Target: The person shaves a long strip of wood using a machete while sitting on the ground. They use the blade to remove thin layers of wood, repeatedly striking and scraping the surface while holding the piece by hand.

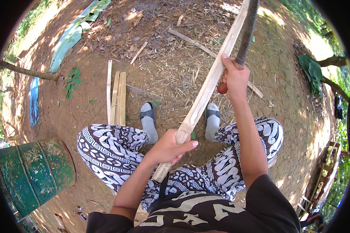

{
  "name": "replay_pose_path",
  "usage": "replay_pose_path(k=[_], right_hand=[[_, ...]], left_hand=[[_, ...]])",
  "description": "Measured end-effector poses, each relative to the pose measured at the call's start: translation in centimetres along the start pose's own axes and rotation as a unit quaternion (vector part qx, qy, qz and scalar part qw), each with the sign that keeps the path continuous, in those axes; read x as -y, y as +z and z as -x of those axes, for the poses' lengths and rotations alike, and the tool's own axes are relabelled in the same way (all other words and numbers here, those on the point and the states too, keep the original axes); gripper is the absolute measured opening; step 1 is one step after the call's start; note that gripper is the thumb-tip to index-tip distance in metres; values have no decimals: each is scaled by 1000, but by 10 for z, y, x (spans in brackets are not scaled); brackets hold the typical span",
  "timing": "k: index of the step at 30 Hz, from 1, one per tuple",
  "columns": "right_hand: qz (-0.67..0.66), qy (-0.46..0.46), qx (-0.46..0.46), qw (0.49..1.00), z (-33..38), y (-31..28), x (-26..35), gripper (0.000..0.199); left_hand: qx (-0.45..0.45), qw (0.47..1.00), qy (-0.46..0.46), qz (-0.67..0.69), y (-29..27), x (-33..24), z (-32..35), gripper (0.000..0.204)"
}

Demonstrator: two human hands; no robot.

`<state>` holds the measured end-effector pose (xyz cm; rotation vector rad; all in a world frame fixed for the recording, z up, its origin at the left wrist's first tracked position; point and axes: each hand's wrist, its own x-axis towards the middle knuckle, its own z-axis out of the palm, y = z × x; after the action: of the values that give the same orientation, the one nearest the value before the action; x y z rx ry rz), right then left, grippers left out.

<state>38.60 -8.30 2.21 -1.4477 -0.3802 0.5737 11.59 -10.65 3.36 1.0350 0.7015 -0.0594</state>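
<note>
Black T-shirt [198, 217] is closest to me, just below the wooden slat [207, 89]. From my remote seat I've got the left hand [168, 147] wrapped round the slat's lower end, the right hand [237, 79] gripping a long blade [248, 33] alongside its upper half. Pressing too hard could probably skid that blade into the left hand. Green drum [35, 169] left of the slat; can't see inside.
</note>
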Motion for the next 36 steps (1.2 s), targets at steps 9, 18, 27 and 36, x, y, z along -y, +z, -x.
replay_pose_path(k=[9, 18, 27, 36], right_hand=[[-47, 144, -19, 988, 1, -11, 14, 25], [-52, 169, 244, 953, 42, 19, -5, 26], [44, 96, 277, 955, 50, 33, 19, 33], [87, 54, 350, 931, 70, 42, 20, 27]], left_hand=[[-48, 999, 20, 0, 3, 3, -7, 40], [-82, 994, 74, -20, 7, 17, -23, 42], [-148, 950, 240, -133, -18, 16, -26, 48], [-337, 545, 395, -658, -86, -109, -19, 49]])
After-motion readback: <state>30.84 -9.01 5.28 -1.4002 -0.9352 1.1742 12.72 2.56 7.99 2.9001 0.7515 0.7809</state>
